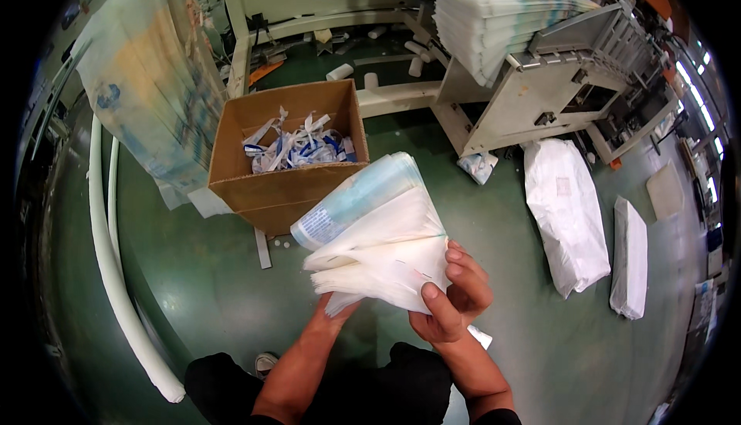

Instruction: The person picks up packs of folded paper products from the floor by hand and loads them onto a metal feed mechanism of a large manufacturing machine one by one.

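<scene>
A thick stack of thin plastic bags (pixel 386 232), milky white with a pale blue printed side, is fanned and folded between my hands. My left hand (pixel 340 304) is under the near left part of the stack and holds it from below; its fingers are hidden by the plastic. At the stack's right edge is my right hand (pixel 457 294), its fingers curled and the thumb lying against the loose edges. Just beyond the stack stands an open cardboard box (pixel 289 193) with crumpled white and blue plastic strips (pixel 301 147) inside.
Printed plastic sheeting (pixel 147 85) hangs at the left, beside a long white tube (pixel 116 270). Another bag stack (pixel 486 20) rests on a metal machine (pixel 540 101) at the far right. Two white wrapped packages (pixel 567 216) lie on the green floor. Small white rolls (pixel 340 72) lie beneath the frame.
</scene>
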Motion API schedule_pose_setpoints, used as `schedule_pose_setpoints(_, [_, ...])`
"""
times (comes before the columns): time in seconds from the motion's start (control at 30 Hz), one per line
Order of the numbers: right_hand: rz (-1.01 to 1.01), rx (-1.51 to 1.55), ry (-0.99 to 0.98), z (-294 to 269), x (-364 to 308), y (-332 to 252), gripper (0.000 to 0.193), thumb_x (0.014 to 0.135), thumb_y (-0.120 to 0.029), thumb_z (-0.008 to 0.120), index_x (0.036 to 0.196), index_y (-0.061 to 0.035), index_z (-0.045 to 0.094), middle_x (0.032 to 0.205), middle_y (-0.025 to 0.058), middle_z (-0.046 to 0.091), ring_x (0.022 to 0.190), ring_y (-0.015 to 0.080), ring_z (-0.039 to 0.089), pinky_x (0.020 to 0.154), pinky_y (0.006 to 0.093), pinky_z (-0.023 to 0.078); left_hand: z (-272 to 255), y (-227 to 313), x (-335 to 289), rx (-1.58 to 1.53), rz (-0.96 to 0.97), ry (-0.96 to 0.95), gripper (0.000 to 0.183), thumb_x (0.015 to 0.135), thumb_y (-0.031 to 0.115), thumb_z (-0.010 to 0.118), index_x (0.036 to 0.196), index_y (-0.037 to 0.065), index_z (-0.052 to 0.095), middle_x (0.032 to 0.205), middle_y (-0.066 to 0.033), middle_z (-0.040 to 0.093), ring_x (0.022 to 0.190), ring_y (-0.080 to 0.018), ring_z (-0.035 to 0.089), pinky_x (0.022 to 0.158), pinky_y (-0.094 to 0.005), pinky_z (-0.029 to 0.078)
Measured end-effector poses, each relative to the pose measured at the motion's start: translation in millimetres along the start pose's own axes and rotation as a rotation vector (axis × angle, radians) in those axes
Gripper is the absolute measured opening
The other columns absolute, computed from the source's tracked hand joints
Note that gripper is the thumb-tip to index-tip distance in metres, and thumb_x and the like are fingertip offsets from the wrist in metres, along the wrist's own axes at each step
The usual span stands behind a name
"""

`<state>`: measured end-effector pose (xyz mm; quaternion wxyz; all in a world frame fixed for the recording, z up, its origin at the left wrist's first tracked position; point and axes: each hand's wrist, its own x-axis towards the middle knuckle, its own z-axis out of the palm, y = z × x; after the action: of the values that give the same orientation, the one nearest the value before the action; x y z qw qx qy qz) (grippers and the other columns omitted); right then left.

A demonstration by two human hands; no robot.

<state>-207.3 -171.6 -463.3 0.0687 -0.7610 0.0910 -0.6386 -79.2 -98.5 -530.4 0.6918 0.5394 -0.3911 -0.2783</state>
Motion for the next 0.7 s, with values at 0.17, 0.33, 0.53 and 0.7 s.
schedule_pose_setpoints(0.17, [-0.015,-0.101,-0.137,-7,-1,1,0.055,0.073,0.005,0.072,0.119,-0.0126,0.05,0.111,0.0115,0.044,0.104,0.031,0.053,0.093,0.0488,0.049,2,-2,1,0.024,-0.008,-0.018,0.038,0.079,0.012,0.074,0.113,0.003,0.06,0.109,-0.0098,0.063,0.101,-0.019,0.06,0.088,-0.0328,0.05])
schedule_pose_setpoints(0.33, [-0.02,-0.117,-0.107,-5,1,4,0.06,0.072,0.001,0.074,0.125,-0.0076,0.047,0.107,0.0103,0.047,0.101,0.028,0.053,0.091,0.0485,0.05,7,-20,-2,-0.075,-0.04,0.051,0.041,0.077,0.012,0.076,0.114,0.002,0.06,0.111,-0.0089,0.063,0.102,-0.0181,0.059,0.088,-0.0324,0.05])
schedule_pose_setpoints(0.53, [0.118,0.138,-0.309,-16,19,0,0.039,0.064,-0.006,0.076,0.102,-0.0085,0.067,0.091,0.0067,0.052,0.089,0.0253,0.057,0.086,0.0435,0.049,-14,-35,-2,0.127,0.089,0.083,0.048,0.077,0.011,0.076,0.119,0.003,0.056,0.116,-0.0092,0.06,0.104,-0.019,0.058,0.09,-0.0337,0.049])
schedule_pose_setpoints(0.7, [0.116,0.175,-0.532,-19,40,12,0.036,0.06,-0.012,0.076,0.095,-0.0088,0.068,0.087,0.005,0.054,0.081,0.0241,0.055,0.074,0.0374,0.044,-35,-29,5,-0.183,-0.057,-0.114,0.05,0.077,0.009,0.076,0.121,0.003,0.055,0.117,-0.0091,0.06,0.105,-0.0189,0.058,0.09,-0.0335,0.05])
